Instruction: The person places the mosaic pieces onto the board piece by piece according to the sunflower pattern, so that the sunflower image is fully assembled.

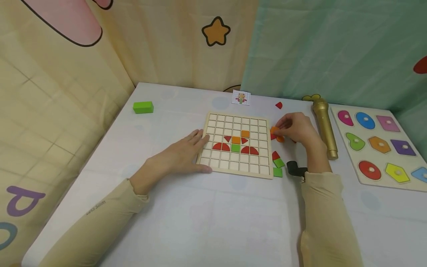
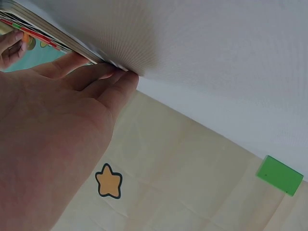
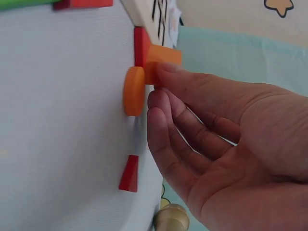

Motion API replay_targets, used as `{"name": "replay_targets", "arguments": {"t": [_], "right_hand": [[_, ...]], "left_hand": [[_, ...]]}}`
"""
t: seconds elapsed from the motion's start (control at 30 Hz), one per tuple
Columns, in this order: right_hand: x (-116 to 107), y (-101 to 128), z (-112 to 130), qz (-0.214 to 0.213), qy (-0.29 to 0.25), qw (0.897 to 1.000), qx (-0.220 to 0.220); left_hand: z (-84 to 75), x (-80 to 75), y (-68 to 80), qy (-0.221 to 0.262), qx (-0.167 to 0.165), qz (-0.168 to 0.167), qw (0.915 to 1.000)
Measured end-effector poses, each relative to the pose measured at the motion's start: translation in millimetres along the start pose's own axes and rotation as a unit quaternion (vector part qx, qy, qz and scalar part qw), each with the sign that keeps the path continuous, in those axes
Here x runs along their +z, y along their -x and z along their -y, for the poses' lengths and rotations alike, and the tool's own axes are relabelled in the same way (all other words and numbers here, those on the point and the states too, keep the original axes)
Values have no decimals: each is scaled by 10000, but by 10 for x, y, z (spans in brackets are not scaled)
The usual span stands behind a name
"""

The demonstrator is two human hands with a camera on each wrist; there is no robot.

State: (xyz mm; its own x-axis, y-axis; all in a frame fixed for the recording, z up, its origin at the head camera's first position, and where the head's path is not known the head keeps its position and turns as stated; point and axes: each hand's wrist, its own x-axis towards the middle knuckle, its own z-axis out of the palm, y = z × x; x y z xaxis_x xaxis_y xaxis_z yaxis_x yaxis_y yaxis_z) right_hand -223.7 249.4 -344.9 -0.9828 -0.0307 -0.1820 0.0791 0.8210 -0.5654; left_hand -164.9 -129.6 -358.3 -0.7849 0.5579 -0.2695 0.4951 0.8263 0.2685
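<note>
A wooden grid board [image 1: 233, 167] lies mid-table with orange squares [image 1: 245, 134], a green square [image 1: 235, 148], red half-discs [image 1: 221, 147] and small red triangles set in its cells. My left hand [image 1: 197, 150] rests flat on the board's left edge, fingers straight; the left wrist view shows those fingers [image 2: 103, 77] pressed against the board's side [image 2: 48, 41]. Just right of the board, my right hand [image 1: 279, 130] pinches an orange square piece [image 1: 274, 130] [image 3: 163, 60]. An orange rounded piece [image 3: 134, 90] sits under it on the table, next to a red piece [image 3: 140, 45].
Loose red [image 1: 275, 155] and green pieces [image 1: 278, 167] and a black object [image 1: 295, 168] lie right of the board. A gold microphone [image 1: 324, 126], a shape-peg puzzle [image 1: 415, 187], a pattern card [image 1: 241, 97], a red piece [image 1: 278, 105] and a green block [image 1: 143, 107] are about.
</note>
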Motion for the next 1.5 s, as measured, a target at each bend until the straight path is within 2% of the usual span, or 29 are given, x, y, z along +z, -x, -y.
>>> {"name": "replay_targets", "arguments": {"t": [0.17, 0.37, 0.57, 0.73, 0.87, 1.07, 1.5], "right_hand": [[-25, 28, 64, -228, -175, 9993, -225], [31, 61, 307, -433, -516, 9962, -551], [289, 37, 617, -330, -759, 9919, -959], [513, 12, 834, -74, -822, 9903, -1116], [631, 6, 955, -48, -915, 9885, -1204], [726, -6, 1015, 59, -782, 9899, -1179], [751, -9, 1033, 357, -526, 9919, -1102]], "left_hand": [[-1, -3, 8, -40, -1, -11, 10000], [-4, -2, 11, -53, 4, -37, 10000], [3, 4, 6, -21, 4, -31, 10000], [12, 6, 2, -2, -14, -5, 10000], [22, 11, -9, -16, -19, -8, 10000], [14, 6, -8, -50, -14, 3, 10000], [3, -6, -10, -41, -89, 48, 9999]]}}
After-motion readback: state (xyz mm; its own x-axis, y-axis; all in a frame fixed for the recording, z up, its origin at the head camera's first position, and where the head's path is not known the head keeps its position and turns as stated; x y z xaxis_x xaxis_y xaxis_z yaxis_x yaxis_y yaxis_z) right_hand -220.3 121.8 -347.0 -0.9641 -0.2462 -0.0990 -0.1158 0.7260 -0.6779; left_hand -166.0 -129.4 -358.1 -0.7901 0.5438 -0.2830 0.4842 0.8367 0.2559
